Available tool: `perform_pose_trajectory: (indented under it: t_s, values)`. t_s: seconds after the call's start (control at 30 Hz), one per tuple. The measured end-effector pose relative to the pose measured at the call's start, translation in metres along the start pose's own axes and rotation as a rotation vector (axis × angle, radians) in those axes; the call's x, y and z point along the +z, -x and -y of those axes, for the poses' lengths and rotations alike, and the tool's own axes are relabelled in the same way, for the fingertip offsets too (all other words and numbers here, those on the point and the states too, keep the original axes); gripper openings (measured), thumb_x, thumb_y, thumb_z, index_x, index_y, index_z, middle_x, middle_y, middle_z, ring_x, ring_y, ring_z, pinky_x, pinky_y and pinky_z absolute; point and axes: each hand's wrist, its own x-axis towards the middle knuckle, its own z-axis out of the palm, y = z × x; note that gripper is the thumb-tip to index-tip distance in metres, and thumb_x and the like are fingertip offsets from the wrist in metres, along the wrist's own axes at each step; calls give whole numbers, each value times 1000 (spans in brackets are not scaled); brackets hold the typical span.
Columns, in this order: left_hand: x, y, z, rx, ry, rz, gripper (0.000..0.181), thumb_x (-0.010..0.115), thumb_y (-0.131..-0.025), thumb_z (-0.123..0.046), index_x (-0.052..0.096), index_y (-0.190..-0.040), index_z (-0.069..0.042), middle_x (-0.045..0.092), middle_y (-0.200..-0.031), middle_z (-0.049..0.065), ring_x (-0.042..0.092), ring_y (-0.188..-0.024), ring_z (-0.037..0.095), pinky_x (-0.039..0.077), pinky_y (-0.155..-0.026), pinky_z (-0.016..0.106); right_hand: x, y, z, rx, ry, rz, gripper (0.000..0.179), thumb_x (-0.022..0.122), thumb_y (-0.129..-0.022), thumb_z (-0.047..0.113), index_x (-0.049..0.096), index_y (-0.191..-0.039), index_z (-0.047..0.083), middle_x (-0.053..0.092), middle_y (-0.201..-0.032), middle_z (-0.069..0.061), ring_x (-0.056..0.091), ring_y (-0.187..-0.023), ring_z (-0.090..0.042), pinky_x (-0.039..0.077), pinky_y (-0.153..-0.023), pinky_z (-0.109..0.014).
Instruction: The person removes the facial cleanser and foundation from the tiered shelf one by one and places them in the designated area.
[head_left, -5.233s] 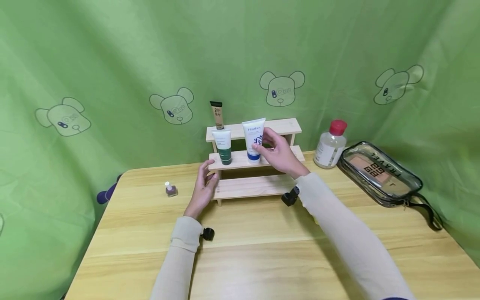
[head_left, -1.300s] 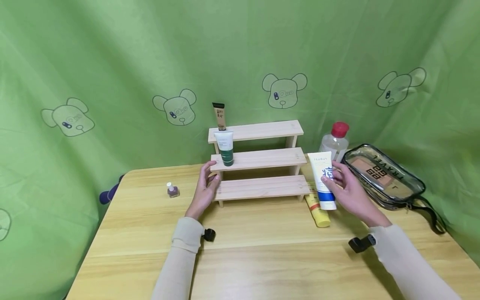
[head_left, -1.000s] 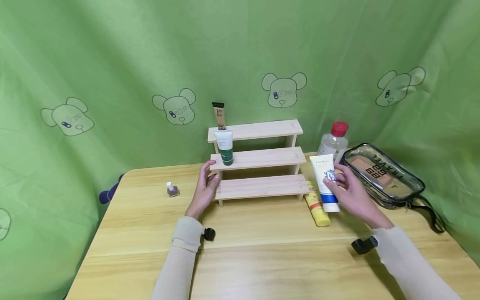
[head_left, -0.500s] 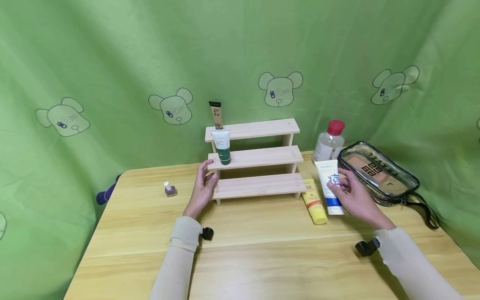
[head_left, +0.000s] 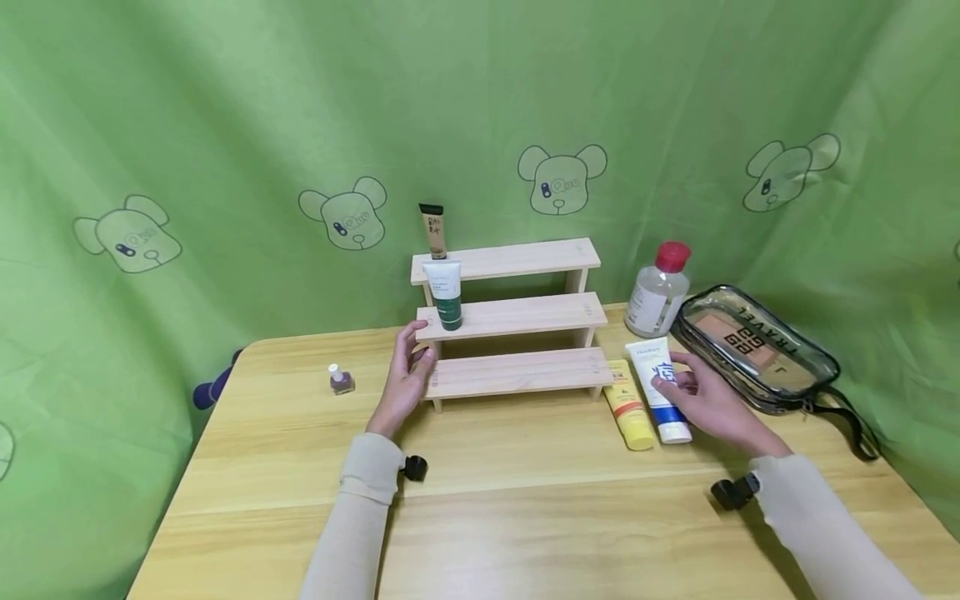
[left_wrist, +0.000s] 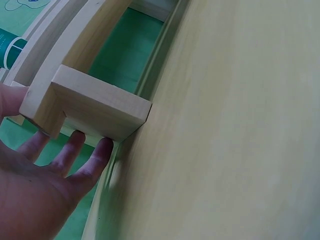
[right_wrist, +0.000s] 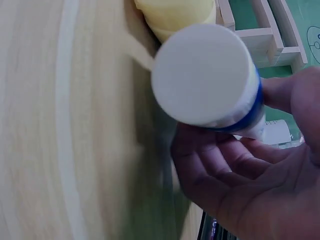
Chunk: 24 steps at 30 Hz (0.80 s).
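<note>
In the head view my right hand (head_left: 705, 396) holds a white squeeze tube (head_left: 654, 375) with a blue band and white cap, low over the table's right side. Its thumb lies on the front and the fingers curl behind; the right wrist view shows the round cap (right_wrist: 202, 75) end-on. A yellow tube (head_left: 628, 404) lies just left of it. My left hand (head_left: 405, 383) grips the left end of a three-step wooden shelf (head_left: 517, 375), fingertips (left_wrist: 104, 145) against its end. A green-and-white tube (head_left: 447, 296) stands on the middle step, a beige black-topped tube (head_left: 435, 233) on the top one.
A clear bottle with a red cap (head_left: 658, 292) stands behind the held tube. Right of it lies a clear travel pouch (head_left: 757, 350) with a black strap. A small purple nail polish bottle (head_left: 341, 380) stands at left. A green curtain (head_left: 247, 125) hangs behind the table.
The white tube left the middle step, carried right and down by my right hand. Over the last second it sank further beside the yellow tube, tilting back. My left hand stayed at the shelf.
</note>
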Motion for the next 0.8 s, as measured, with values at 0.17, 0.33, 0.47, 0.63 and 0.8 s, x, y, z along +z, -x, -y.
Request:
perform_pose_trajectory:
  t_s: [0.17,0.33,0.47,0.63,0.8]
  values:
    - [0,0,-1,0,2,2,53,53,-114,-14,39,-162,-32,42,-171,16,51,-149,43,42,-126,62,-1,0,1,-2,39,30,83,54,-114,47,23,-167,-9,63,-124,-27,65,-111,-36,55,-84,-35]
    - [-1,0,-1,-3,7,3,53,53,-114,-14,39,-162,-32,43,-170,15,51,-149,43,42,-127,61,-2,0,-3,8,57,51,83,55,-114,46,23,-166,-10,63,-125,-29,67,-110,-36,56,-83,-34]
    - [-1,-1,1,-5,12,3,52,53,-114,-13,40,-162,-31,44,-169,16,51,-148,44,41,-127,61,-2,2,-3,0,87,56,81,56,-114,42,24,-164,-13,64,-123,-32,68,-106,-36,58,-81,-38]
    - [-1,0,1,-4,13,3,53,53,-114,-13,40,-162,-32,44,-168,16,51,-149,44,41,-128,61,0,2,1,-17,131,39,78,58,-114,38,26,-162,-15,63,-107,-23,63,-93,-29,50,-72,-34]
    - [-1,-1,0,-1,11,3,53,54,-114,-13,39,-162,-31,44,-169,15,51,-149,44,41,-128,61,3,1,2,-28,139,18,78,59,-113,37,27,-162,-16,60,-104,-21,59,-89,-27,49,-70,-33]
